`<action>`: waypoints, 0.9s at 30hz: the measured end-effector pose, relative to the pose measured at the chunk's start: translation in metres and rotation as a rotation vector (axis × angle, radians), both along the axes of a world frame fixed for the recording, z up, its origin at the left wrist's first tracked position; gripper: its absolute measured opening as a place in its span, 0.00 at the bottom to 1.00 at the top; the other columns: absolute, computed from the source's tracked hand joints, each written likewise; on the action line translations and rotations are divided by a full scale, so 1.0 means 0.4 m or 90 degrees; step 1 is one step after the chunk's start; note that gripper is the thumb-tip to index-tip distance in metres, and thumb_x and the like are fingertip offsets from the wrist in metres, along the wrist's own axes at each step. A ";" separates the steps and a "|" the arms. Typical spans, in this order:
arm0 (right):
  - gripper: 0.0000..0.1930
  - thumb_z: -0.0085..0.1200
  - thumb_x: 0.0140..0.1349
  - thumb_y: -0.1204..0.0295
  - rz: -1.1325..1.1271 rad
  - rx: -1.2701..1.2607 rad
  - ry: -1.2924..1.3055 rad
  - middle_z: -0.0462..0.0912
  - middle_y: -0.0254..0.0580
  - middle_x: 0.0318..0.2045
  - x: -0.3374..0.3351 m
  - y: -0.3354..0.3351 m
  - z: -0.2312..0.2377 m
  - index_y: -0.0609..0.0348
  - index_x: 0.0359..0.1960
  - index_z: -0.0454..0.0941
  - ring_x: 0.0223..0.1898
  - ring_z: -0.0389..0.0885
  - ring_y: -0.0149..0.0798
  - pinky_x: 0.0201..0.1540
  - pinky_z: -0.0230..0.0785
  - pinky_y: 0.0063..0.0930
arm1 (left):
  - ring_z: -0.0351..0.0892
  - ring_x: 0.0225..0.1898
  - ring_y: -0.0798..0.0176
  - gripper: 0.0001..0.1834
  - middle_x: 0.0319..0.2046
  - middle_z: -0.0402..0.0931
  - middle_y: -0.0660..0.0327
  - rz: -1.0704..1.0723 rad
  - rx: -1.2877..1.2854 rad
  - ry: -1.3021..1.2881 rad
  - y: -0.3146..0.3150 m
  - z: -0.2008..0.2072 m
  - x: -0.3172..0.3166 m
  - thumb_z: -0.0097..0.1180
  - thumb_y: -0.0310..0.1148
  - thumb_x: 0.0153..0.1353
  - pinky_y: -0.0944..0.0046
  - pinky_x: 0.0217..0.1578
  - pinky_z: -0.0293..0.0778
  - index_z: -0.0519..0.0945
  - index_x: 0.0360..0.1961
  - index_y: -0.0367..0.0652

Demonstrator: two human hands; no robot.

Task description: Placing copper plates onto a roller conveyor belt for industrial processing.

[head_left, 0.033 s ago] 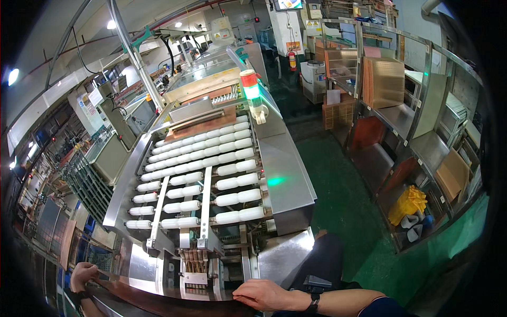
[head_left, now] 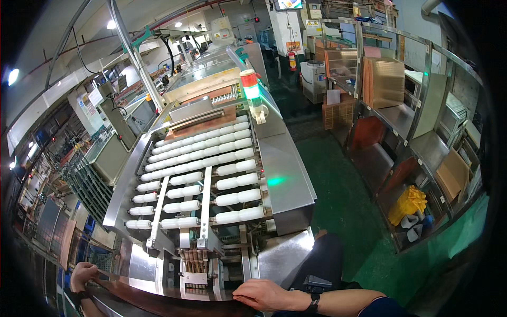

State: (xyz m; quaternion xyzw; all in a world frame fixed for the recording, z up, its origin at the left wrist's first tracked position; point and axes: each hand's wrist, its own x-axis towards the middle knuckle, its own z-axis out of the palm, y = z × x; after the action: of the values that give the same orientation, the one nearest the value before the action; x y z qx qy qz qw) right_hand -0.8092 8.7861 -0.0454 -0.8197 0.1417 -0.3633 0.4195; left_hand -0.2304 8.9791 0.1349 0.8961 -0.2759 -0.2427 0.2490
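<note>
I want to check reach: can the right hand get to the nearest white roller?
Probably yes. The right hand grips the copper sheet edge; nothing blocks the path to the roller, but it must release the sheet first.

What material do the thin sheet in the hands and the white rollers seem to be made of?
The thin sheet looks like copper or copper-clad board: reddish-brown, glossy, held at its edges by the left hand and right hand. The white rollers look like matte plastic or rubber; which one is unclear.

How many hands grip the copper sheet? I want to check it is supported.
2: the left hand on the copper sheet at its left end, the right hand on its near right edge.
</note>
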 end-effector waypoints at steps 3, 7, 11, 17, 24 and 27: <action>0.08 0.62 0.65 0.68 -0.005 -0.009 -0.016 0.85 0.43 0.34 0.000 0.000 0.000 0.59 0.40 0.84 0.35 0.84 0.46 0.36 0.77 0.35 | 0.83 0.25 0.57 0.17 0.25 0.83 0.50 -0.002 0.001 -0.023 -0.005 0.006 -0.020 0.60 0.34 0.62 0.57 0.29 0.81 0.83 0.30 0.26; 0.08 0.62 0.66 0.68 -0.004 -0.009 0.001 0.85 0.42 0.34 0.000 0.001 -0.003 0.58 0.41 0.84 0.35 0.84 0.45 0.36 0.77 0.35 | 0.83 0.25 0.57 0.16 0.25 0.83 0.51 0.013 0.041 -0.085 -0.015 0.011 -0.028 0.60 0.34 0.62 0.56 0.30 0.81 0.83 0.30 0.26; 0.08 0.61 0.66 0.67 0.009 0.005 0.008 0.85 0.42 0.35 -0.001 -0.001 -0.003 0.58 0.41 0.84 0.36 0.84 0.45 0.36 0.77 0.35 | 0.84 0.26 0.57 0.16 0.24 0.83 0.52 0.031 0.023 -0.029 -0.006 -0.002 0.005 0.61 0.34 0.61 0.56 0.31 0.81 0.83 0.29 0.27; 0.08 0.61 0.66 0.67 0.012 -0.011 0.016 0.85 0.41 0.35 -0.002 -0.006 -0.013 0.58 0.41 0.84 0.37 0.84 0.45 0.37 0.77 0.36 | 0.85 0.25 0.58 0.16 0.23 0.83 0.53 0.037 0.039 -0.019 0.005 -0.023 0.042 0.59 0.35 0.60 0.58 0.30 0.81 0.83 0.28 0.27; 0.06 0.58 0.64 0.68 -0.035 -0.043 -0.033 0.80 0.47 0.30 0.003 0.010 -0.025 0.56 0.34 0.81 0.35 0.81 0.53 0.38 0.73 0.44 | 0.85 0.24 0.58 0.17 0.22 0.83 0.52 0.029 0.004 -0.026 -0.001 -0.007 0.007 0.56 0.35 0.60 0.59 0.28 0.81 0.84 0.26 0.27; 0.06 0.59 0.64 0.69 -0.019 -0.018 -0.040 0.82 0.47 0.33 0.001 0.007 -0.030 0.56 0.38 0.82 0.38 0.81 0.53 0.40 0.74 0.43 | 0.83 0.22 0.58 0.17 0.21 0.82 0.52 0.031 0.028 -0.105 -0.010 -0.010 -0.006 0.55 0.33 0.59 0.58 0.25 0.80 0.83 0.24 0.27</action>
State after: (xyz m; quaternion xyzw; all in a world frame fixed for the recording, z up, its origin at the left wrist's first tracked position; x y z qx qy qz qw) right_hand -0.8088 8.7888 -0.0575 -0.8116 0.1357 -0.3972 0.4063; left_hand -0.2329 8.9753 0.1308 0.9247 -0.2683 -0.1684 0.2113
